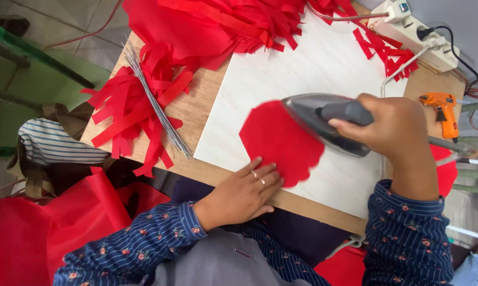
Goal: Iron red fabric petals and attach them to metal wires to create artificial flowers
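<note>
A red scalloped fabric piece [278, 140] lies flat on a white board [302, 69]. My left hand [244, 193] rests flat at the table's front edge, its fingertips pressing the fabric's near edge. My right hand [392, 127] grips the dark handle of a grey clothes iron [321, 119], whose tip sits on the fabric's right side.
Piles of red fabric strips [138, 100] and a bundle of thin wires [154, 103] lie at the left of the wooden table [196, 106]. A white power strip [424, 34] and an orange glue gun [444, 112] sit at the right. Red cloth [48, 228] lies lower left.
</note>
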